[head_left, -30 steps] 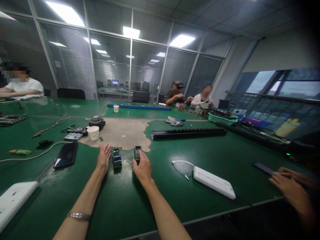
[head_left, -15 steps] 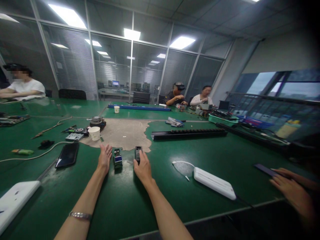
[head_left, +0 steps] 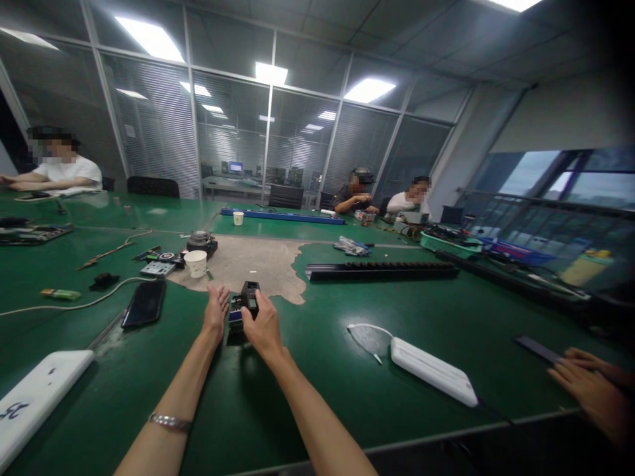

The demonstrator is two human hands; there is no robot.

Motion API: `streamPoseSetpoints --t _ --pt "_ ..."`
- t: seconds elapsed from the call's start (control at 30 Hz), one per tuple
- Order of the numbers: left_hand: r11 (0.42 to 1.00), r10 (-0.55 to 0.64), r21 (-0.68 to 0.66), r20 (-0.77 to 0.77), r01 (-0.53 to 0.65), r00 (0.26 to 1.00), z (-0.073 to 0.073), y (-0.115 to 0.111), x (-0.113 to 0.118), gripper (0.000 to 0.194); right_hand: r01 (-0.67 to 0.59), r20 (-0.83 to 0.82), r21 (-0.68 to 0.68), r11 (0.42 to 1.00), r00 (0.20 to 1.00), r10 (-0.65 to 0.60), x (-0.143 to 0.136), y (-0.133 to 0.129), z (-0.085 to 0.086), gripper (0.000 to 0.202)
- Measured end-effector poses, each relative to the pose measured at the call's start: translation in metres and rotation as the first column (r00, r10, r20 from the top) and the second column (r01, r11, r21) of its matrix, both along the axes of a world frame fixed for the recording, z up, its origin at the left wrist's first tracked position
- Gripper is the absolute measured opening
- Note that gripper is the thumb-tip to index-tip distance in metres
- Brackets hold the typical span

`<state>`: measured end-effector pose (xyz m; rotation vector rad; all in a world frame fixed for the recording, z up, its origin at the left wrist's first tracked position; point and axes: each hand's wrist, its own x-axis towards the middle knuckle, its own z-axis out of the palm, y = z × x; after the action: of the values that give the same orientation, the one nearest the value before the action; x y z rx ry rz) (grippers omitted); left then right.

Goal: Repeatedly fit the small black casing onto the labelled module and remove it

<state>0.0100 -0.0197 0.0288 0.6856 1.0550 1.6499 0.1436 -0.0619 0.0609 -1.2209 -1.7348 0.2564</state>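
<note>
My right hand (head_left: 264, 328) grips a small dark plastic housing (head_left: 252, 295), tilted, with an opening at its far end. Just to its left is a small circuit board module (head_left: 235, 318) with a blue part near its front, partly covered by the housing and my fingers. I cannot tell whether the two touch. My left hand (head_left: 215, 313) rests on edge at the module's left side, fingers stretched out and palm turned toward it, holding nothing. Both are over the green tabletop (head_left: 317, 370), close to the brown worn patch (head_left: 258, 259).
Left of me lie a phone (head_left: 143, 303), a white power strip (head_left: 42, 400) and a paper cup (head_left: 196, 264) beside loose parts. To the right are another white power strip (head_left: 431, 370), a long black rail (head_left: 381, 271) and a co-worker's hands (head_left: 588, 377) with a dark flat piece.
My right hand has lifted the dark housing and brought it left, beside and partly over the circuit board module. My left hand stays open by the module. The view has shifted slightly.
</note>
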Motion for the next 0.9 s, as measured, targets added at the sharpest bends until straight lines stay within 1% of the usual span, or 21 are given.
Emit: streamPoseSetpoints --t 0.13,0.23,0.43,0.53,0.63,0.77,0.9 --pt "1.0 -0.002 0.005 -0.006 0.002 1.0 -0.001 0.0 0.001 0.077 0.036 0.001 0.004 0.999 0.999 -0.036 -0.005 0.002 0.008 0.053" --pt "1.0 -0.008 0.011 0.002 0.008 1.0 -0.002 0.001 0.0 0.077 0.021 0.031 -0.026 0.999 0.999 -0.02 -0.011 0.0 0.012 0.049" --pt "0.999 0.021 -0.025 0.02 -0.021 1.0 -0.002 0.006 -0.002 0.076 0.023 0.13 -0.097 0.995 0.991 -0.01 -0.027 -0.009 0.012 0.047" --pt "0.999 0.025 -0.039 0.015 -0.024 1.0 -0.001 0.006 -0.003 0.076 0.043 0.201 -0.144 0.989 0.979 -0.014 -0.033 -0.013 0.008 0.046" --pt "0.998 0.036 -0.041 -0.008 -0.036 0.999 -0.001 0.004 -0.004 0.075 0.066 0.264 -0.188 0.98 0.964 -0.014 -0.035 -0.017 -0.001 0.048" --pt "0.999 0.035 -0.009 -0.05 -0.036 0.998 -0.002 0.002 -0.004 0.073 0.065 0.298 -0.156 0.986 0.954 -0.016 -0.034 -0.022 -0.015 0.062" --pt "0.999 0.04 -0.02 -0.054 -0.041 0.998 -0.003 0.004 -0.004 0.075 0.056 0.273 -0.158 0.986 0.962 -0.011 -0.034 -0.022 -0.014 0.068"
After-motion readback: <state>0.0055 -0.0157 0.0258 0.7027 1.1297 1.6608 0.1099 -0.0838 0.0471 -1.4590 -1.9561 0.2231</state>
